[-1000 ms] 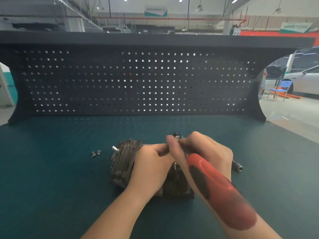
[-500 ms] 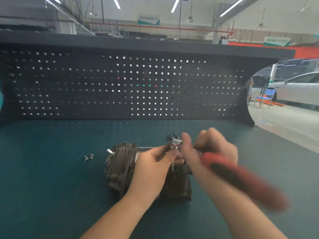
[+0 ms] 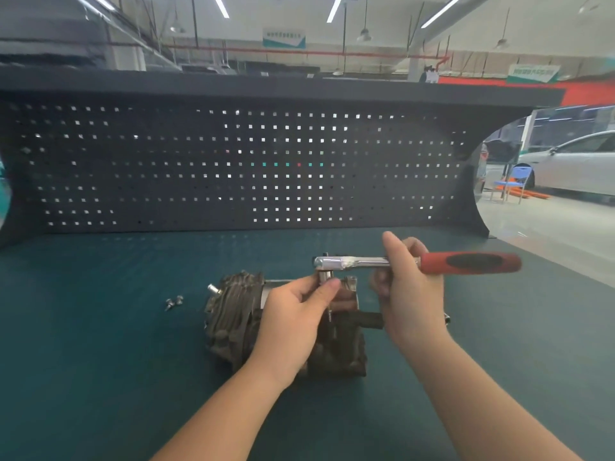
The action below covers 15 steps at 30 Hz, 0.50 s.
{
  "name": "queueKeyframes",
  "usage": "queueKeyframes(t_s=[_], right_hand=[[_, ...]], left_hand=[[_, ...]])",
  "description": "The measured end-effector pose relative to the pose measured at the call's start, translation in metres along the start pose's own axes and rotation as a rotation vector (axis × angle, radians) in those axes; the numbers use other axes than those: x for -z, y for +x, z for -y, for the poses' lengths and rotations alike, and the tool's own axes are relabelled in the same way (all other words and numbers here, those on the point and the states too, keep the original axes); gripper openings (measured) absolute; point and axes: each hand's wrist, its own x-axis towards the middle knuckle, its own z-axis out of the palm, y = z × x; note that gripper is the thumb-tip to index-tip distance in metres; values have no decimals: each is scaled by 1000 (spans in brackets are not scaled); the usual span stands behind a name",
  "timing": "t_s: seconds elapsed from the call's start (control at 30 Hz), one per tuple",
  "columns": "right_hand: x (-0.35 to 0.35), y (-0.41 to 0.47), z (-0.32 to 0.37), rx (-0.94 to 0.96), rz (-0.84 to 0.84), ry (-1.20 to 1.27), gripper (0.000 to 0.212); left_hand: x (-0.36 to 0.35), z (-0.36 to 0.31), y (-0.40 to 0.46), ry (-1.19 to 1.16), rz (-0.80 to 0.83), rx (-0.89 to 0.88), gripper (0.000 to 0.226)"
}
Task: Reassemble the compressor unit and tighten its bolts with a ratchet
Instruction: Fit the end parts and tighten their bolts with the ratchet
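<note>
We've swung the ratchet [image 3: 416,262] round: its red handle pointed back at us a second ago, now it lies level, pointing right. Right hand [image 3: 407,287] slid onto the shaft, left hand [image 3: 293,314] now pinches the socket.

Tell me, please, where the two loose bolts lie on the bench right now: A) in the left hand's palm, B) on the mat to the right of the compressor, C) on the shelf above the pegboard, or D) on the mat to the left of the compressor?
D: the two loose bolts lie side by side on the green mat, apart from the compressor and to its left, away from both hands.
</note>
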Motion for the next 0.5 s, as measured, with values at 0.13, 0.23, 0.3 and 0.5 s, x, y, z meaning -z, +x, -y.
queueKeyframes(t_s=[0.13, 0.23, 0.3, 0.5], right_hand=[[-11, -23, 8, 883, 101, -573, 39], [-16, -31, 3, 1186, 247, -639, 45], [-14, -29, 4, 946, 202, -556, 40], [4, 11, 3, -133, 40, 149, 46]], left_hand=[[-7, -11, -6, -65, -1, -66, 24], [-9, -17, -10, -17, -11, -123, 50], [-6, -14, -7, -15, -1, -98, 45], [0, -1, 2, 2, 36, -25, 15]])
